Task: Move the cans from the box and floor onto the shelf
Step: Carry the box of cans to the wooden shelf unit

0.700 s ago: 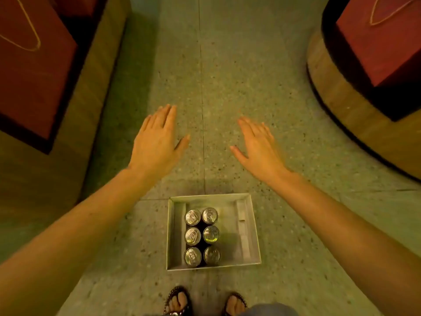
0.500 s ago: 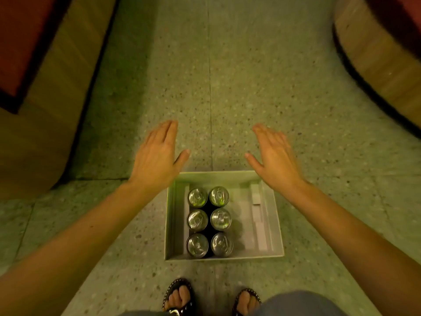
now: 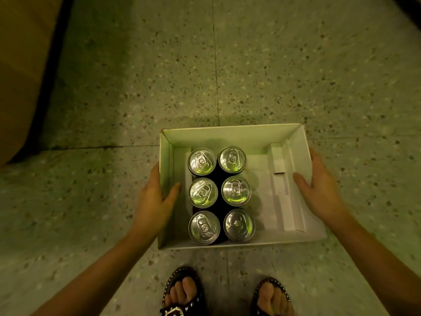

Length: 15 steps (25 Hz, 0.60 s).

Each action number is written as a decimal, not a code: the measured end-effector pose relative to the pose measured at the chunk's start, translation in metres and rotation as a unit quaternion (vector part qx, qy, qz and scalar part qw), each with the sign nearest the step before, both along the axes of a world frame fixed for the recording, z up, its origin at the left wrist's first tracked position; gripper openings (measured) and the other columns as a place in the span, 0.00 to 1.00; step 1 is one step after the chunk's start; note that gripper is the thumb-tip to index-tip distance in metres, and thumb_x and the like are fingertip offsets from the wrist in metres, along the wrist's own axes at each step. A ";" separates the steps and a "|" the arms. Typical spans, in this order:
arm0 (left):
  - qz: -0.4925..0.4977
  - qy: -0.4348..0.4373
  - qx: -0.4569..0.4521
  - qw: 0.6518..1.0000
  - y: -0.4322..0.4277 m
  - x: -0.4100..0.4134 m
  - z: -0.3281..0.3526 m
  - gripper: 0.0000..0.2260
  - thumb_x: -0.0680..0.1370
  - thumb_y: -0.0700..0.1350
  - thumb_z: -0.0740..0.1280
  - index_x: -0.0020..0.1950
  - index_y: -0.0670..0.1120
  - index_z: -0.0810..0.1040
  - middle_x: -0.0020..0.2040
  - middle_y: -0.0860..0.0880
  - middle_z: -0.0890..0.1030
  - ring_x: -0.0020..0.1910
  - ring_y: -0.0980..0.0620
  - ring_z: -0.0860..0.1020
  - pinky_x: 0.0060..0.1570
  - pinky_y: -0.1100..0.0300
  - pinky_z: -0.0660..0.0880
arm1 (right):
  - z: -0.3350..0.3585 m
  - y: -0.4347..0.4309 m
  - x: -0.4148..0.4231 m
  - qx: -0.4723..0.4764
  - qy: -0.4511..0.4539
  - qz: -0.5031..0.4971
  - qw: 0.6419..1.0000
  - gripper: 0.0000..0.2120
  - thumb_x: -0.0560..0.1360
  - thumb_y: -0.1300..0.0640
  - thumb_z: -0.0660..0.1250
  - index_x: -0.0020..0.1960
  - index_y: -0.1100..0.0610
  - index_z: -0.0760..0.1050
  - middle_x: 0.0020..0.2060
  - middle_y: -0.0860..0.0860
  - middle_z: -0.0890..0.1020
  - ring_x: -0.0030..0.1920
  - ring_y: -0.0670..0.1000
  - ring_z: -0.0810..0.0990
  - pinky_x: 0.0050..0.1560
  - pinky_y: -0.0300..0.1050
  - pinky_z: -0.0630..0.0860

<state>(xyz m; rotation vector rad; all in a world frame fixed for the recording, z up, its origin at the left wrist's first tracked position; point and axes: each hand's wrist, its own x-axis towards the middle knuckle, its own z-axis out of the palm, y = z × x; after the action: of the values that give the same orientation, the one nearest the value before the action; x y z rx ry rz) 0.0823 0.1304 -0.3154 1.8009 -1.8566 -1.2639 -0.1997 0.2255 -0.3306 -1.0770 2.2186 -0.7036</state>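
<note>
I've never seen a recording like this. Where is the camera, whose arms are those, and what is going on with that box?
There is no machine here. The camera sits on a person's head and looks down, so the two bare arms are that person's own, and this single view is all there is. On the speckled floor sits an open white box. Inside it, toward the left side, six cans stand upright in two columns of three. The left hand grips the box's left wall, thumb inside and fingers outside. The right hand grips the right wall the same way. No can is held yet. At the bottom are the person's sandalled feet, and at the far left some wooden furniture.
</note>
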 end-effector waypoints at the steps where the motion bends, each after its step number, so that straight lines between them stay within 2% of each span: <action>1: 0.021 0.016 0.011 1.000 0.004 0.000 -0.002 0.27 0.76 0.41 0.64 0.73 0.50 0.59 0.63 0.48 0.72 0.59 0.50 0.72 0.60 0.51 0.70 | 0.002 0.005 0.003 -0.012 -0.025 -0.005 1.000 0.28 0.74 0.58 0.61 0.72 0.56 0.57 0.61 0.50 0.72 0.58 0.52 0.73 0.59 0.46 0.68; 3: 0.064 0.048 0.036 0.996 0.007 0.000 -0.006 0.27 0.76 0.38 0.63 0.72 0.53 0.60 0.63 0.50 0.72 0.59 0.51 0.71 0.62 0.48 0.70 | 0.005 0.010 0.006 -0.027 -0.075 -0.029 0.996 0.25 0.75 0.62 0.62 0.71 0.57 0.60 0.59 0.48 0.71 0.58 0.49 0.71 0.59 0.46 0.67; 6: 0.082 0.046 0.051 0.994 0.008 0.001 -0.009 0.26 0.75 0.32 0.60 0.71 0.52 0.64 0.56 0.52 0.74 0.52 0.50 0.75 0.58 0.46 0.75 | 0.004 0.010 0.007 -0.026 -0.103 -0.056 0.993 0.26 0.74 0.70 0.60 0.70 0.57 0.63 0.59 0.48 0.72 0.58 0.50 0.72 0.58 0.45 0.68; 10: 0.058 0.022 0.031 0.998 0.005 0.000 -0.007 0.29 0.74 0.27 0.55 0.72 0.49 0.63 0.54 0.50 0.75 0.46 0.54 0.76 0.52 0.55 0.75 | 0.005 0.006 0.006 -0.030 -0.112 -0.070 0.991 0.27 0.74 0.72 0.56 0.70 0.56 0.64 0.59 0.49 0.73 0.58 0.50 0.73 0.59 0.45 0.68; 12: 0.050 0.005 0.019 0.999 -0.001 -0.002 -0.002 0.29 0.74 0.27 0.55 0.72 0.49 0.62 0.54 0.50 0.74 0.48 0.51 0.74 0.50 0.58 0.72 | 0.011 0.000 0.003 -0.036 -0.112 -0.065 0.991 0.26 0.74 0.72 0.56 0.69 0.55 0.64 0.57 0.48 0.74 0.57 0.50 0.73 0.58 0.44 0.68; 15: 0.046 0.008 -0.007 0.999 -0.019 -0.012 0.024 0.27 0.75 0.28 0.56 0.71 0.47 0.64 0.54 0.49 0.74 0.52 0.50 0.73 0.47 0.62 0.71 | 0.037 -0.019 -0.005 -0.047 -0.104 -0.066 0.991 0.25 0.74 0.71 0.56 0.69 0.55 0.65 0.55 0.48 0.73 0.54 0.47 0.72 0.52 0.39 0.67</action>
<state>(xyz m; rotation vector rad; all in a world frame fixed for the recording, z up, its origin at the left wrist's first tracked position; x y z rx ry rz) 0.0701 0.1113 -0.2912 1.8395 -1.7490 -1.2271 -0.2046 0.2069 -0.2939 -0.8623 2.1076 -0.9420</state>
